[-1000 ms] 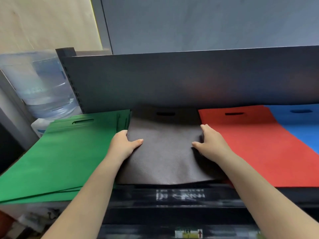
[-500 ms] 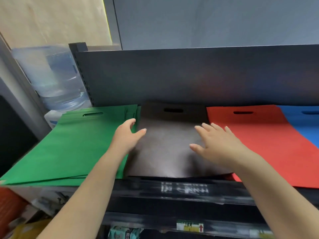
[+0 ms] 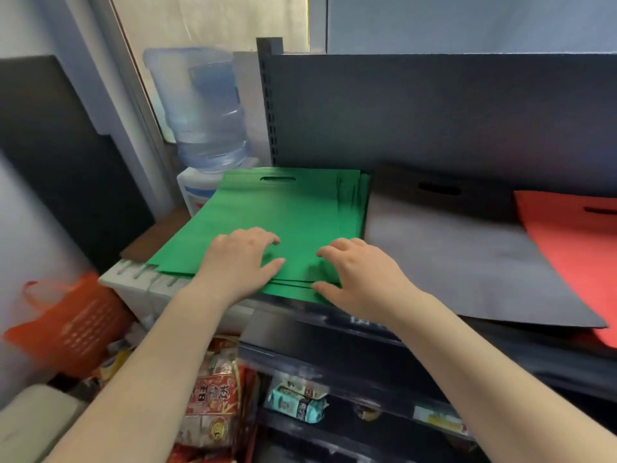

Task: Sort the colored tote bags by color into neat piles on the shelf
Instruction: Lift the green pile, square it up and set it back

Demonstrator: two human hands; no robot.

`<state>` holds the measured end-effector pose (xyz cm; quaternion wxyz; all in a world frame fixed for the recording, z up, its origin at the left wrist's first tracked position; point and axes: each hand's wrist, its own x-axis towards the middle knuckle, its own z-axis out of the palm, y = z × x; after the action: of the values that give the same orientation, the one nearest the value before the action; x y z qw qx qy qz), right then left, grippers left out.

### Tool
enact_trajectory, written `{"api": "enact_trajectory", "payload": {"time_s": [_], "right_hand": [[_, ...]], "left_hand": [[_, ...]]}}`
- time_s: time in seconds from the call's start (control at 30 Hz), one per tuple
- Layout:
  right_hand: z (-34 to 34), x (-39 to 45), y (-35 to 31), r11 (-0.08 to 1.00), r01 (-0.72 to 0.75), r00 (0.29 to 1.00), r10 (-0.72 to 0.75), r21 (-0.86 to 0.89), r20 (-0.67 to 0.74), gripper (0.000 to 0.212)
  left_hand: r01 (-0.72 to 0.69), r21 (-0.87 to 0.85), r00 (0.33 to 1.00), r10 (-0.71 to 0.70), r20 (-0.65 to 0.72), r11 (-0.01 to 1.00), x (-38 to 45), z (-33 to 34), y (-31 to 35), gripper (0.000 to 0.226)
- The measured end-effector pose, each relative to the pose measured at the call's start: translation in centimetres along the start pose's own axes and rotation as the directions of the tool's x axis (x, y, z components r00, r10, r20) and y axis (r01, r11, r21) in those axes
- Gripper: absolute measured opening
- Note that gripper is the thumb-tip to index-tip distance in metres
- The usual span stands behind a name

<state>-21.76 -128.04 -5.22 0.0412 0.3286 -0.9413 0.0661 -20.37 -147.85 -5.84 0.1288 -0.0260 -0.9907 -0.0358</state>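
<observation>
Left hand: I see my left hand lying palm down on the near part of the green pile, fingers spread and only slightly bent, gripping nothing.
Right hand: my right hand sits just beside the left, at the pile's near right corner; the fingers arch loosely over the top bag and the thumb lies along the front edge. I cannot tell whether the thumb is tucked under any layer, so I read this hand as relaxed rather than gripping.
Green pile: several green tote bags stacked flat at the left end of the shelf, handle cut-outs toward the back; the layers are fanned a little at the right edge and at the near corner.
Dark pile: a dark grey-brown stack lies directly to the right of the green one, edges touching or nearly so.
Red pile: a red stack lies further right, its left edge resting over the dark stack's right side.
Surroundings: a water dispenser bottle stands behind the green pile's left corner; an orange basket sits low on the left; snack packets fill the space under the shelf.
</observation>
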Motion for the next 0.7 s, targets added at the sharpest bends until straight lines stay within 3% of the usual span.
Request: {"api": "enact_trajectory", "payload": {"time_s": [0.1,0.23,0.33,0.4,0.53,0.63,0.7], "right_hand": [[0.9,1.3,-3.1,1.000,0.013,0.999,-0.012,0.015,-0.045,0.065],[2.3,4.2,-8.0,1.000,-0.017,0.998,0.017,0.008,-0.058,0.070],[3.1,6.5,-10.8,0.998,-0.060,0.995,0.059,-0.009,-0.077,0.065],[3.7,7.4,-12.4,0.998,-0.067,0.995,0.066,-0.013,-0.079,0.062],[4.4,8.4,-14.1,0.994,-0.102,0.991,0.099,-0.038,-0.088,0.056],[4.5,8.9,-14.3,0.986,-0.164,0.980,0.158,-0.037,-0.118,0.056],[4.5,9.0,-14.3,0.981,-0.192,0.971,0.187,-0.019,-0.149,0.061]], "left_hand": [[-0.044,-0.079,0.998,0.041,-0.046,0.996,-0.6,-0.2,-4.1,0.039],[0.078,-0.149,0.991,-0.093,-0.098,0.986,-0.8,-0.1,-10.4,0.038],[0.190,-0.195,0.977,-0.204,-0.055,0.962,-0.5,0.8,-14.0,0.045],[0.264,-0.300,0.964,-0.262,0.050,0.917,-0.2,1.5,-15.4,0.048],[0.353,-0.625,0.936,-0.258,0.241,0.696,0.2,2.0,-15.9,0.036],[0.281,-0.851,0.957,-0.194,0.215,0.444,0.6,1.2,-14.9,0.013],[0.230,-0.924,0.970,-0.147,0.193,0.305,1.1,0.0,-13.9,0.011]]}}
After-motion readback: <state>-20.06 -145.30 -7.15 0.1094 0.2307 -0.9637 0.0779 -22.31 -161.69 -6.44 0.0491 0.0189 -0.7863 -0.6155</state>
